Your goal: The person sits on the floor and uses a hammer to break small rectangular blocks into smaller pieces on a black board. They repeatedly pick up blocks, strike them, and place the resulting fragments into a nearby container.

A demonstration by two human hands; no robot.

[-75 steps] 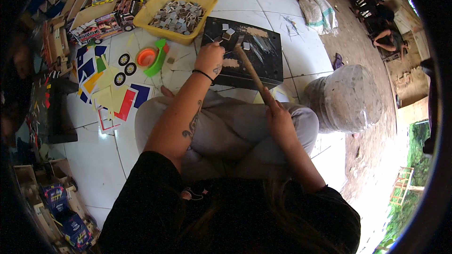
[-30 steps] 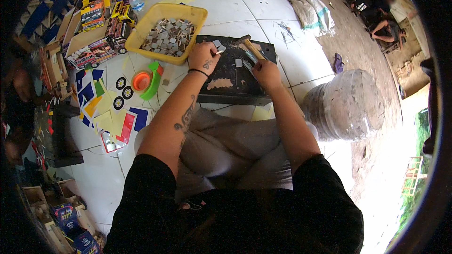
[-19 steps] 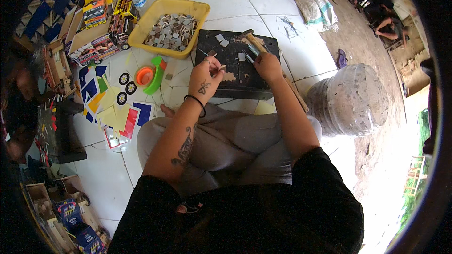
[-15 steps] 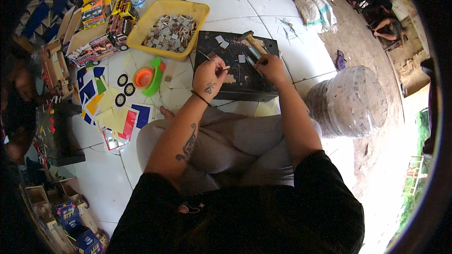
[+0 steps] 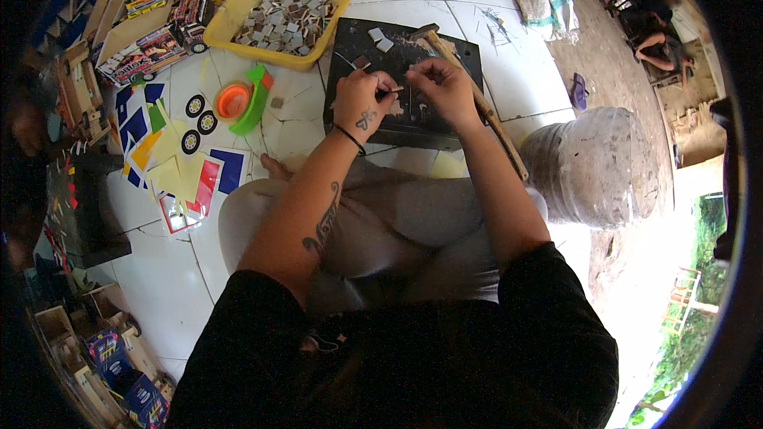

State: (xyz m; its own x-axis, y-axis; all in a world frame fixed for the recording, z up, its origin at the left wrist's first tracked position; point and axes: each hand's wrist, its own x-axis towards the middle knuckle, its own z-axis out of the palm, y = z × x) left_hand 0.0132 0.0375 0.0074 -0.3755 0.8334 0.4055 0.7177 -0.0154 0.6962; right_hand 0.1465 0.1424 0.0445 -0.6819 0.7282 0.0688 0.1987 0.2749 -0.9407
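Both hands nearly meet: the left hand pinches a small wooden piece above the black block; the right hand is narrow, contents unclear. A hammer lies along the block's right edge, grey squares near its far edge.

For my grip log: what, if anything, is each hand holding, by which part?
The left hand pinches a small pale piece by its left part, right end sticking out. Whether the right hand holds anything cannot be told.

The hands have drawn close together (the right one has let go of the hammer).
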